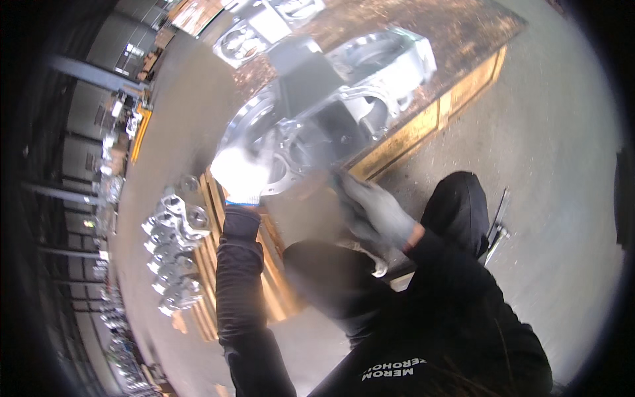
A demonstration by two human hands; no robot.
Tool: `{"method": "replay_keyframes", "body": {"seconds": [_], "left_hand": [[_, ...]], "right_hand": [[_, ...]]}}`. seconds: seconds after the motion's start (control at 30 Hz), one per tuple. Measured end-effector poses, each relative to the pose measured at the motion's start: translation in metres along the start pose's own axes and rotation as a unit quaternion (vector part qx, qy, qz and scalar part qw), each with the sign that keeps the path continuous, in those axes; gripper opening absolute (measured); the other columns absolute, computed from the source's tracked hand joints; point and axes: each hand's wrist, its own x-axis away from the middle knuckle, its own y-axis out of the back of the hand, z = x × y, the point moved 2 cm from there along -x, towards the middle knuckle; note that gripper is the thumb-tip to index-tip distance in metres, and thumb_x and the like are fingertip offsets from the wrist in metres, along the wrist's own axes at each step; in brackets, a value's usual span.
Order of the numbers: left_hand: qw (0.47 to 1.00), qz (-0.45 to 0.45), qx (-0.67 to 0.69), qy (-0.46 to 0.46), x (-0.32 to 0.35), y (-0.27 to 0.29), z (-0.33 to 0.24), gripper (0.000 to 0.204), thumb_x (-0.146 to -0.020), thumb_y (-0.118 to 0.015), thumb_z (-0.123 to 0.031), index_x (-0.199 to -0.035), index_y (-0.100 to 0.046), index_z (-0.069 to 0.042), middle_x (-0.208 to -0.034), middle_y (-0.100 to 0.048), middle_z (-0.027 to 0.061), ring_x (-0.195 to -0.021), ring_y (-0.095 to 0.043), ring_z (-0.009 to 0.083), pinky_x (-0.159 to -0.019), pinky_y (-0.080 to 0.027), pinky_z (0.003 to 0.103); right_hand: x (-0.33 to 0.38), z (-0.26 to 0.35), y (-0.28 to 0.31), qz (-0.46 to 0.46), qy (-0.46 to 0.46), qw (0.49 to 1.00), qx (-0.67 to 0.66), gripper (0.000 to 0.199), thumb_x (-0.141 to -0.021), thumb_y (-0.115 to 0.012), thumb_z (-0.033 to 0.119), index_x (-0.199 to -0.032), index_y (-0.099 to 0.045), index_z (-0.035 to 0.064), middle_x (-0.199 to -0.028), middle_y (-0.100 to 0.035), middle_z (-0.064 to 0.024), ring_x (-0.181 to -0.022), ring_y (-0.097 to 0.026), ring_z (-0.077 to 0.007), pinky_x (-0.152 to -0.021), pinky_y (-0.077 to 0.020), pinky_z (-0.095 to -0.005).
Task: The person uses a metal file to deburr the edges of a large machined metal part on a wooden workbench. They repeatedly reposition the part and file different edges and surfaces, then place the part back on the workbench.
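A large shiny metal casting (317, 135) with round openings lies in front of me, blurred and partly washed out by glare. My left hand (246, 173), in a white glove, is at the casting's near left side; glare hides its fingers. Close to the casting's near right edge is my right hand (382, 210), in a grey-white glove. Its fingers look closed together, beside a dark shape too smeared to name.
The casting rests on a worn wood-sided platform (456, 99). More castings (248, 40) sit at its far end. Several smaller metal parts (173, 248) lie in a row at left, beside wooden beams (215, 264). A metal tool (497, 231) lies on the floor at right, near my knee.
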Motion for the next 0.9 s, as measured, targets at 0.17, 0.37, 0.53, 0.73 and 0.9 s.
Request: {"method": "replay_keyframes", "body": {"seconds": [0.17, 0.37, 0.53, 0.73, 0.9], "left_hand": [[0.998, 0.027, -0.030, 0.056, 0.007, -0.011, 0.017, 0.036, -0.101, -0.072, -0.044, -0.113, -0.083, -0.012, -0.059, -0.067, 0.0073, -0.052, -0.067, 0.0157, -0.055, -0.054, 0.036], [0.994, -0.003, -0.105, 0.015, 0.013, -0.016, 0.028, 0.042, -0.102, -0.071, -0.046, -0.109, -0.082, -0.006, -0.064, -0.070, 0.0120, -0.058, -0.070, 0.0179, -0.057, -0.054, 0.036], [0.999, 0.018, -0.031, 0.029, 0.006, -0.012, 0.017, 0.034, -0.101, -0.073, -0.035, -0.123, -0.079, -0.009, -0.090, -0.075, 0.0096, -0.064, -0.070, 0.0158, -0.062, -0.056, 0.035], [0.992, 0.029, 0.123, -0.027, -0.006, -0.006, 0.001, 0.034, -0.106, -0.067, -0.023, -0.138, -0.073, -0.013, -0.130, -0.077, 0.0070, -0.099, -0.075, 0.0128, -0.087, -0.058, 0.030], [0.996, 0.007, 0.081, -0.034, -0.006, 0.000, -0.004, 0.033, -0.102, -0.072, -0.022, -0.135, -0.075, -0.016, -0.130, -0.077, 0.0046, -0.104, -0.077, 0.0173, -0.089, -0.057, 0.029]], "right_hand": [[-0.033, -0.003, -0.003, -0.013, 0.095, 0.991, -0.091, 0.027, -0.112, -0.056, 0.032, -0.117, -0.067, 0.0083, -0.073, -0.057, -0.0007, -0.064, -0.056, -0.0086, -0.054, -0.0443, -0.0271], [-0.035, 0.016, -0.001, 0.018, 0.012, 0.996, -0.086, 0.031, -0.109, -0.057, 0.033, -0.123, -0.070, 0.0086, -0.070, -0.058, -0.0024, -0.056, -0.053, -0.0112, -0.051, -0.0443, -0.0302], [-0.032, 0.034, 0.015, 0.038, 0.130, 0.983, 0.124, 0.039, -0.102, -0.064, 0.032, -0.127, -0.069, 0.0024, -0.088, -0.072, -0.0175, -0.079, -0.071, -0.0285, -0.076, -0.0561, -0.0445], [-0.009, 0.021, 0.034, 0.037, 0.168, 0.918, 0.357, 0.043, -0.100, -0.063, 0.025, -0.139, -0.064, 0.0083, -0.109, -0.073, -0.0276, -0.100, -0.072, -0.0443, -0.087, -0.0568, -0.0502], [0.023, 0.052, 0.019, -0.015, 0.129, 0.905, 0.404, 0.041, -0.102, -0.058, 0.019, -0.142, -0.064, 0.0113, -0.089, -0.070, -0.0280, -0.086, -0.068, -0.0491, -0.075, -0.0547, -0.0567]]}}
